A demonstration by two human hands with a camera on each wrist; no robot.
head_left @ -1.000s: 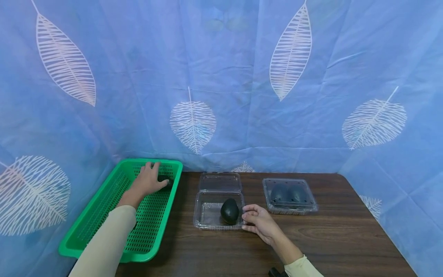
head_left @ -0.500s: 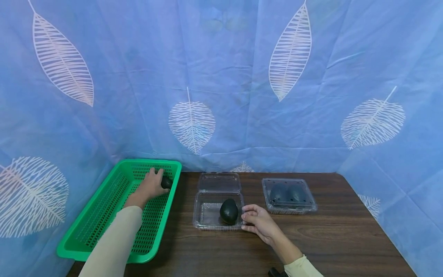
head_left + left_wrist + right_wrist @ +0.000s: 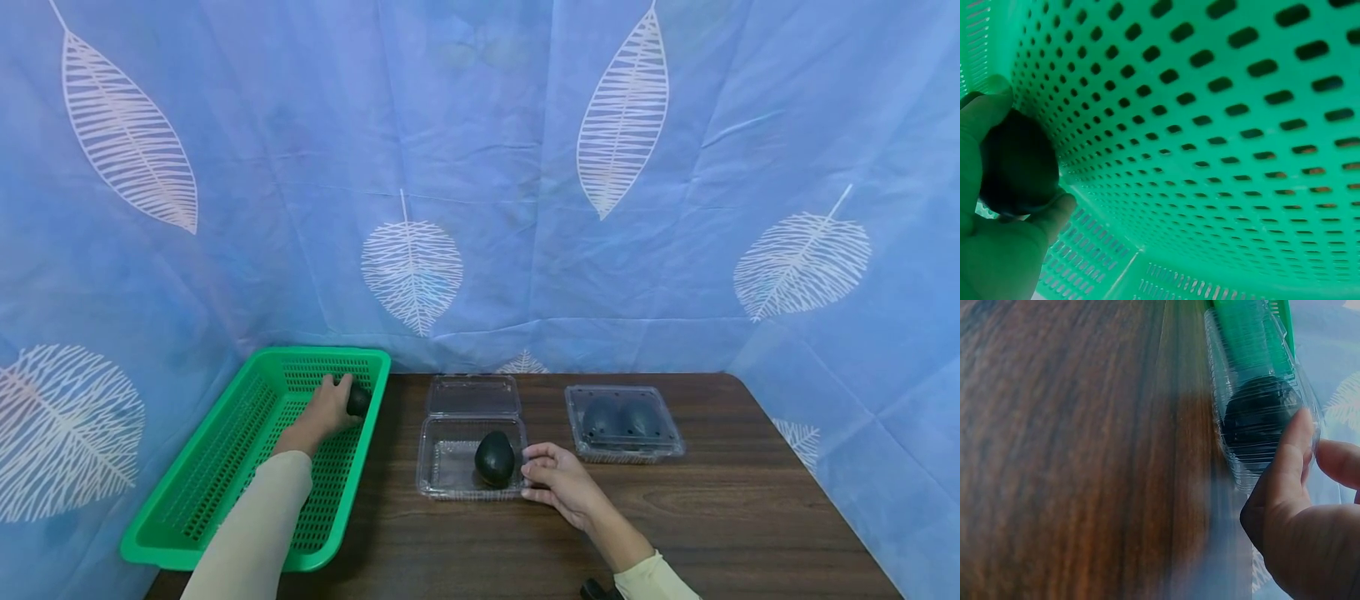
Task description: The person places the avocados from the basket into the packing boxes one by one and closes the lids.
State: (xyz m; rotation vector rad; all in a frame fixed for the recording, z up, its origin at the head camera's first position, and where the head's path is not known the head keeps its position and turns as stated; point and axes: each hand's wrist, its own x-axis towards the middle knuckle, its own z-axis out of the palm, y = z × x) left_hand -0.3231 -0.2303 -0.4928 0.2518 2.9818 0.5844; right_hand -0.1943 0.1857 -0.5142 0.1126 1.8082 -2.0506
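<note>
Inside the green plastic basket, my left hand [image 3: 327, 409] grips a dark avocado [image 3: 358, 401] near the far right corner. The left wrist view has the thumb on one side of this avocado [image 3: 1019, 165] and a finger on the other; the remaining fingers are mostly hidden. An open clear plastic clamshell box [image 3: 450, 467] lies on the table with its lid folded back. One dark avocado [image 3: 494, 458] sits in its right half. My right hand [image 3: 566, 483] pinches the box's right rim between thumb and fingers, seen close in the right wrist view.
The green basket [image 3: 341, 533] fills the left of the brown wooden table [image 3: 720, 517]. A second clamshell [image 3: 626, 423], closed over two dark avocados, stands to the right. A blue leaf-print cloth [image 3: 510, 275] hangs behind. Something small and black [image 3: 592, 590] shows by the right sleeve.
My left hand has shifted slightly toward the near side of the basket and closed round the avocado there. The right hand keeps its place at the box; the head view has drifted slightly.
</note>
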